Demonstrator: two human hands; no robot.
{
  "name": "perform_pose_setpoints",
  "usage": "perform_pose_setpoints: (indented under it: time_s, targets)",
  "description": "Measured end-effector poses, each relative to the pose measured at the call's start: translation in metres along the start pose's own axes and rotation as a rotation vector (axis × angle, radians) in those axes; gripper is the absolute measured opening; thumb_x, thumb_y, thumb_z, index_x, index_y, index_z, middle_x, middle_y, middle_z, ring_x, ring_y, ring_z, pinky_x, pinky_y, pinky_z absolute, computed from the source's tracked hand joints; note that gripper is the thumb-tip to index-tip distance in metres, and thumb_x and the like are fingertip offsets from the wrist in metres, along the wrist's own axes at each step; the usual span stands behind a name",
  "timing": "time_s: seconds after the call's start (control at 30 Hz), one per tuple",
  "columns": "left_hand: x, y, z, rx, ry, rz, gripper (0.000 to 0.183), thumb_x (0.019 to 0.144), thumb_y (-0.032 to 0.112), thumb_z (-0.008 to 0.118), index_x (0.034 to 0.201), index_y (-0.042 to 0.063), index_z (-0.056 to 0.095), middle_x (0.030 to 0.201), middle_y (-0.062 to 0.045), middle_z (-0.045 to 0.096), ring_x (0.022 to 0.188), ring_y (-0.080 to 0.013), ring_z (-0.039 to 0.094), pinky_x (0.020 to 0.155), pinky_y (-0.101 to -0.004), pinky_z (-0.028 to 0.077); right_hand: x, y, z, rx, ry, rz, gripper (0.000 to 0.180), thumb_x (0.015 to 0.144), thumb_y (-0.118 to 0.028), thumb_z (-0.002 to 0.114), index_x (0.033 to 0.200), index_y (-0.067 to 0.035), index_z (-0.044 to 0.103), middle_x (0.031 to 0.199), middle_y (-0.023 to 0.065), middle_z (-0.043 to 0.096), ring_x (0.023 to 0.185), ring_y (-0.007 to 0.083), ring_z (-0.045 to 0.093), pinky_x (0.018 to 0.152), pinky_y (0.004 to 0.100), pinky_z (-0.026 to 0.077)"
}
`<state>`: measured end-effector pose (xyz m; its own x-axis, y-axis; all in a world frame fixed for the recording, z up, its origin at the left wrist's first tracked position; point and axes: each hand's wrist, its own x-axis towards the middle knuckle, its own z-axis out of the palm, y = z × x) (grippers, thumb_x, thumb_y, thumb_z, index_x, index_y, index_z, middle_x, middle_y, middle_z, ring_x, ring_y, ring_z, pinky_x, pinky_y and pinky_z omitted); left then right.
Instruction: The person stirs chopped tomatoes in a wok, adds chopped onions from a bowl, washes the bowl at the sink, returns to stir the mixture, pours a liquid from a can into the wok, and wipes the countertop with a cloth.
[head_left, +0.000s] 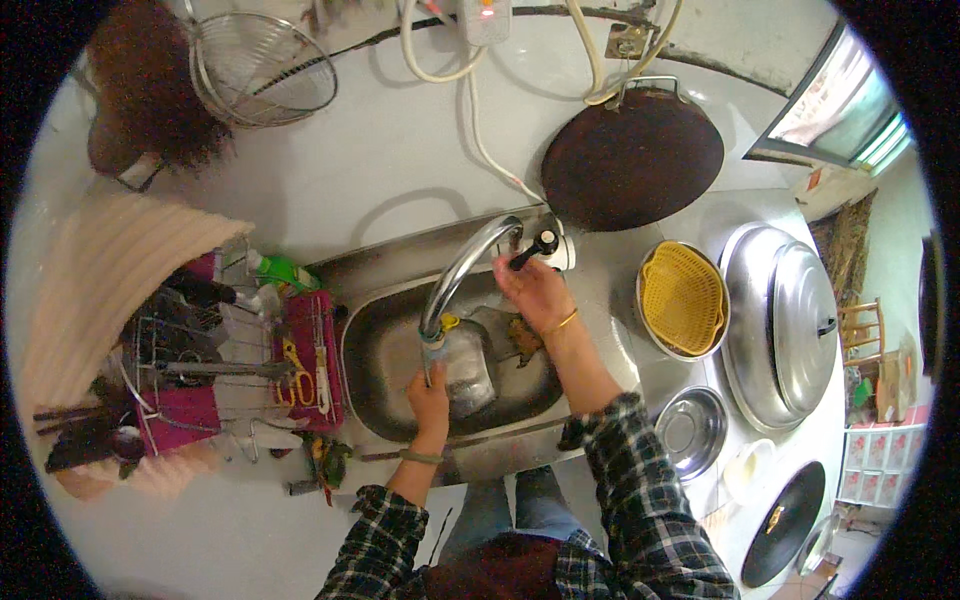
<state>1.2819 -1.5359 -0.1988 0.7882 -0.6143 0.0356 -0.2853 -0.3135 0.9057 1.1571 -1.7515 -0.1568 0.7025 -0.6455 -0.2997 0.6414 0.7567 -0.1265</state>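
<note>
A curved chrome faucet (463, 270) arches over the stainless steel sink basin (367, 375). My left hand (429, 397) is just below its spout, thumb pointing up. Beside that hand is a shiny flat grey patch (471, 367); whether it is an object in my grasp or a reflection is unclear. A yellow piece (449, 322) sits at the spout end. My right hand (536, 292), with a gold bracelet at the wrist, is against the faucet's black lever (534, 250), palm partly showing. Brownish scraps (524, 339) lie in the basin near my right wrist.
Left of the sink stands a wire rack (202, 367) beside a pink tray (328, 360) with yellow-handled scissors (300, 382). To the right are a yellow colander (682, 300), a steel bowl (691, 433), a large lidded pot (780, 330) and a wok (784, 525). A dark round pan (634, 157) leans behind.
</note>
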Motion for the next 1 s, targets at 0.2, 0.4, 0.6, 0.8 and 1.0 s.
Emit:
perform_pose_setpoints:
  time_s: [0.2, 0.4, 0.6, 0.8, 1.0]
  targets:
    - [-0.012, 0.009, -0.05, 0.367, -0.28, 0.377, 0.041, 0.081, 0.026, 0.064, 0.057, 0.002, 0.041, 0.05, -0.012, 0.042, 0.046, -0.0278, 0.044, 0.046, -0.0382, 0.033, -0.002, -0.021, -0.008, -0.222, 0.217, 0.027, 0.014, 0.088, -0.013, 0.05, 0.094, -0.002, 0.055, 0.075, 0.0069, 0.054, 0.064, 0.0167, 0.051, 0.058, 0.0289, 0.047]
    - [-0.016, 0.02, -0.072, 0.388, -0.385, 0.629, 0.032, 0.077, 0.025, 0.067, 0.059, 0.004, 0.05, 0.056, -0.013, 0.049, 0.05, -0.0316, 0.047, 0.047, -0.0395, 0.036, -0.035, -0.047, -0.013, -0.516, 0.335, -0.129, 0.015, 0.088, -0.013, 0.05, 0.097, -0.002, 0.054, 0.08, 0.0061, 0.057, 0.063, 0.0163, 0.052, 0.061, 0.0298, 0.046]
    - [-0.02, -0.015, -0.063, 0.0, -0.235, 0.288, 0.016, 0.083, 0.015, 0.06, 0.083, 0.0, 0.064, 0.075, -0.009, 0.065, 0.068, -0.0183, 0.059, 0.064, -0.0319, 0.047, -0.075, -0.017, -0.043, -0.84, 0.396, -0.279, 0.029, 0.089, -0.021, 0.051, 0.108, 0.001, 0.054, 0.094, 0.0119, 0.061, 0.086, 0.0215, 0.059, 0.074, 0.0356, 0.049]
    - [-0.022, 0.056, -0.071, -0.243, -0.196, -0.301, 0.061, 0.09, 0.049, 0.045, 0.126, 0.0, 0.046, 0.128, -0.018, 0.045, 0.12, -0.0279, 0.042, 0.092, -0.0424, 0.041, -0.172, 0.053, -0.072, -1.078, 0.488, -0.535, 0.025, 0.089, -0.021, 0.054, 0.103, -0.001, 0.055, 0.086, 0.0062, 0.061, 0.075, 0.0144, 0.059, 0.066, 0.0282, 0.049]
    - [-0.052, 0.072, -0.052, -0.006, -0.316, 0.27, 0.05, 0.088, 0.046, 0.051, 0.096, -0.002, 0.063, 0.09, -0.016, 0.063, 0.075, -0.0246, 0.06, 0.064, -0.0388, 0.047, -0.328, 0.055, -0.079, -1.535, 0.551, -0.389, 0.031, 0.088, -0.025, 0.052, 0.11, -0.004, 0.052, 0.096, 0.0081, 0.06, 0.082, 0.0177, 0.059, 0.073, 0.0326, 0.048]
